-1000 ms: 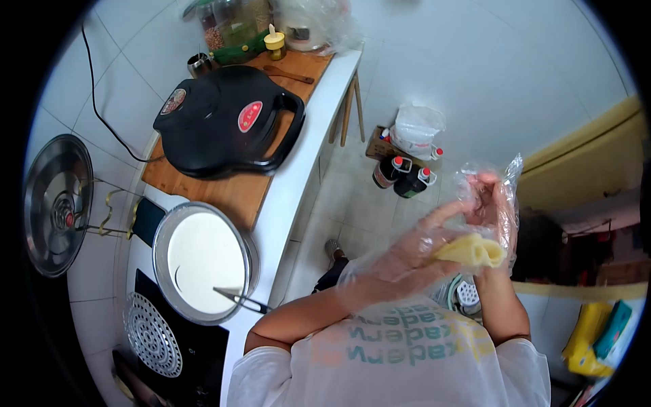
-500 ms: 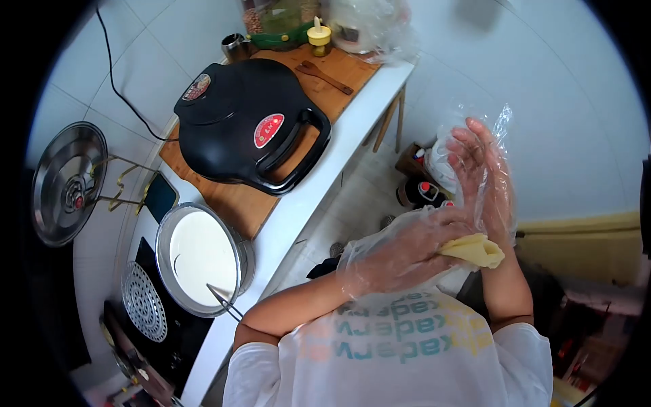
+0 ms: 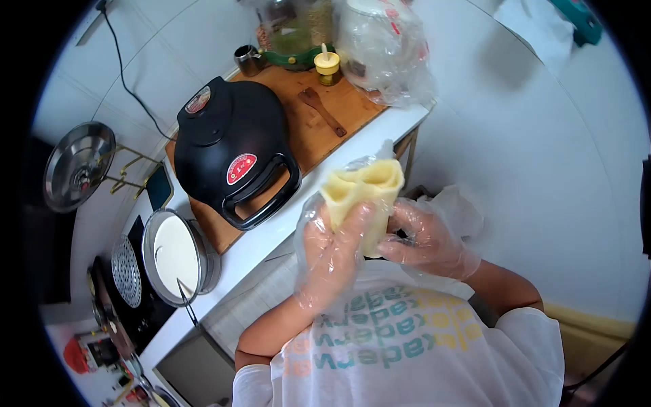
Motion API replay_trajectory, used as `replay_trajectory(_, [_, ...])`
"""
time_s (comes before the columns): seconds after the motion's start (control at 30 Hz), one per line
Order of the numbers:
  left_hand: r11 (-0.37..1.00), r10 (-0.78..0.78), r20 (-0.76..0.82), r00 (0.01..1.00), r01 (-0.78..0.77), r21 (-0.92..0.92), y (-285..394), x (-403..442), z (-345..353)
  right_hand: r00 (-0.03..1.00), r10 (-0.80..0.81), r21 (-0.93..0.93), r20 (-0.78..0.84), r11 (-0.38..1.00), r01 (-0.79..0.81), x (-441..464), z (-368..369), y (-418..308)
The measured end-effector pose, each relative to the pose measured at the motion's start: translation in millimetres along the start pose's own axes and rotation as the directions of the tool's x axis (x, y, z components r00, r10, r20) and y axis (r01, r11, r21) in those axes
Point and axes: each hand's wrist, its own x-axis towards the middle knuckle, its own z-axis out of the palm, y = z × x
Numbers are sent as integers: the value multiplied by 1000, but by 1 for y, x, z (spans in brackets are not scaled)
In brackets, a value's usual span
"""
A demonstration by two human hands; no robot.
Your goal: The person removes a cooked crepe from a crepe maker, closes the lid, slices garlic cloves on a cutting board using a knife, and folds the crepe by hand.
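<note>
A pale yellow pancake (image 3: 361, 193), folded into a loose roll with its open end up, is in front of my chest. My left hand (image 3: 333, 254), inside a clear plastic glove, grips its left side, the thumb lying across the front. My right hand (image 3: 434, 241), gloved the same way, has its thumb and fingers closed at the lower right edge of the pancake. The fingers behind the pancake are hidden.
On the counter at left stand a closed black electric griddle (image 3: 234, 149), a pot of white batter (image 3: 178, 254) with a utensil in it, and a wooden spatula (image 3: 322, 110) on a wooden board (image 3: 298, 146). A yellow-lidded jar (image 3: 327, 66) and bagged container (image 3: 383, 47) stand behind.
The pancake has moved left and up and now stands upright. My right hand, raised with fingers spread before, has come down to the pancake. The view has shifted.
</note>
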Motion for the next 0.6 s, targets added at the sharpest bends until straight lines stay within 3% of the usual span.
replay_trajectory(0.07, [999,-39,-1,999,39,36,3,5,9,997,8,8,83,1000,-9,8,-12,0])
replay_trajectory(0.17, [996,21,17,1000,-23,86,-3,13,14,986,-53,34,160,998,48,19,-28,-1])
replay_trajectory(0.23, [981,38,29,999,-43,190,-2,21,13,979,-90,138,183,988,65,24,-32,-1])
replay_trajectory(0.3, [938,31,24,999,-37,345,-2,26,8,968,64,294,243,946,-137,30,-36,-5])
replay_trajectory(0.37, [958,-37,-17,999,41,284,-2,30,0,932,224,348,286,882,-319,42,-42,-20])
replay_trajectory(0.43, [984,-78,-54,996,86,159,4,35,-4,952,133,335,276,915,-225,51,-41,-21])
replay_trajectory(0.47, [987,-14,-71,997,25,161,1,36,-9,958,82,326,275,930,-173,56,-39,-23])
replay_trajectory(0.57, [951,106,-84,991,-77,300,-2,39,-24,959,123,336,253,919,-207,69,-29,-24])
replay_trajectory(0.6, [974,102,-123,987,-74,214,1,39,-27,960,106,308,260,933,-186,73,-27,-26])
